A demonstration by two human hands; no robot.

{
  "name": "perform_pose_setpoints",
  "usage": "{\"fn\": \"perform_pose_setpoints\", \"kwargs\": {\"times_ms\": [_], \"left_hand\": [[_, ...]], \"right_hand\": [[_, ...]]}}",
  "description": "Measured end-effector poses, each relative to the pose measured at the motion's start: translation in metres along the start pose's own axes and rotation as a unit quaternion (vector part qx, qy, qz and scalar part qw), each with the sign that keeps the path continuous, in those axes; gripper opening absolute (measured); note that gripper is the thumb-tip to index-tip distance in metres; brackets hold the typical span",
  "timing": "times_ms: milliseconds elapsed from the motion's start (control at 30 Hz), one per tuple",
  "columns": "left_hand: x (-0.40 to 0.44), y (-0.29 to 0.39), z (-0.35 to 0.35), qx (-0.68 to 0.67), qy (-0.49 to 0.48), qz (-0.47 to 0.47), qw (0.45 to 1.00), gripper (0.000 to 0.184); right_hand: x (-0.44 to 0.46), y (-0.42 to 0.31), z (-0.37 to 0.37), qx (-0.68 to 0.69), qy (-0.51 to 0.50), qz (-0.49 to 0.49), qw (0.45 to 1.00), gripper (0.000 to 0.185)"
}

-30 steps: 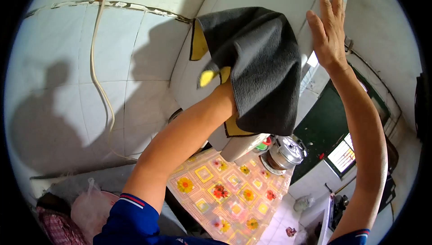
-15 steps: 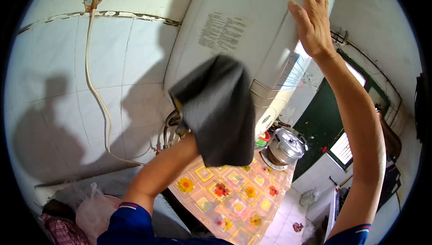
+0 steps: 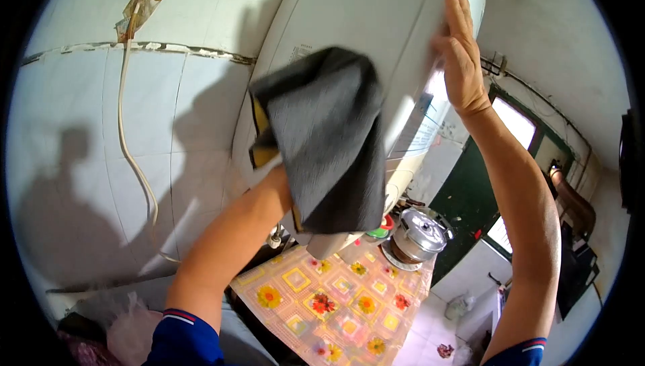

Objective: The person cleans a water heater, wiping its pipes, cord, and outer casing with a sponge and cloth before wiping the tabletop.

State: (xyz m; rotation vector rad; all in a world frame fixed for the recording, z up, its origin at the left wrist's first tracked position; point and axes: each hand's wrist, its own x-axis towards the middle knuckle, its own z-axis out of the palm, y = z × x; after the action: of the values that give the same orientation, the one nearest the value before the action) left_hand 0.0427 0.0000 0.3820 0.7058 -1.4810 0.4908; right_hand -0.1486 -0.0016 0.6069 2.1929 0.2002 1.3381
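Note:
A dark grey cloth (image 3: 329, 144) with a yellow underside drapes over my left hand (image 3: 282, 181), which bears it against the front of a large white water heater (image 3: 376, 16). Only the wrist end of that hand shows; its fingers are hidden under the cloth. The cloth covers most of the printed label on the heater's front. On the heater's right side my right hand (image 3: 463, 63) lies with fingers stretched out, partly blurred and holding nothing.
Below the heater is a table with a flowered plastic cover (image 3: 295, 278). A lidded metal pot (image 3: 420, 235) stands at its far end, beside a red and green bowl (image 3: 381, 227). A pale cable (image 3: 124, 124) hangs down the tiled wall. Behind is a green door (image 3: 463, 198).
My left hand has moved the cloth up the heater's front, over the printed label. My right hand stays at the heater's side, its fingers now closer together. The view has shifted slightly upward.

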Motion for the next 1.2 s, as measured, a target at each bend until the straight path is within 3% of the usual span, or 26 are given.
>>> {"fn": "perform_pose_setpoints", "kwargs": {"times_ms": [167, 300, 433, 700, 900, 1067, 1133, 1200], "left_hand": [[0.003, 0.024, -0.001, 0.011, -0.013, 0.053, 0.998, 0.044], [0.093, 0.032, -0.009, 0.032, 0.007, 0.112, 0.993, 0.044], [0.197, 0.043, -0.015, 0.063, 0.029, 0.152, 0.986, 0.045], [0.317, 0.047, -0.016, 0.124, 0.038, 0.112, 0.985, 0.046], [0.308, 0.039, -0.023, 0.12, 0.034, 0.099, 0.987, 0.046], [0.21, 0.029, -0.027, 0.092, 0.005, 0.099, 0.991, 0.047], [0.158, 0.03, -0.027, 0.085, -0.016, 0.091, 0.992, 0.047], [0.124, 0.034, -0.024, 0.083, -0.037, 0.091, 0.992, 0.047]], "right_hand": [[-0.003, 0.0, 0.012, -0.013, 0.033, 0.012, 0.999, 0.083], [-0.002, -0.008, 0.013, -0.006, 0.038, 0.049, 0.998, 0.091], [-0.004, 0.002, 0.013, 0.014, 0.033, 0.017, 0.999, 0.094], [-0.003, -0.008, 0.012, -0.007, 0.039, 0.037, 0.999, 0.092], [-0.001, -0.01, 0.012, -0.002, 0.046, 0.046, 0.998, 0.096], [-0.002, -0.012, 0.008, 0.03, 0.038, 0.064, 0.997, 0.095], [-0.004, -0.005, 0.012, -0.009, 0.039, 0.023, 0.999, 0.095], [-0.002, -0.009, 0.012, -0.025, 0.03, 0.051, 0.998, 0.094]]}}
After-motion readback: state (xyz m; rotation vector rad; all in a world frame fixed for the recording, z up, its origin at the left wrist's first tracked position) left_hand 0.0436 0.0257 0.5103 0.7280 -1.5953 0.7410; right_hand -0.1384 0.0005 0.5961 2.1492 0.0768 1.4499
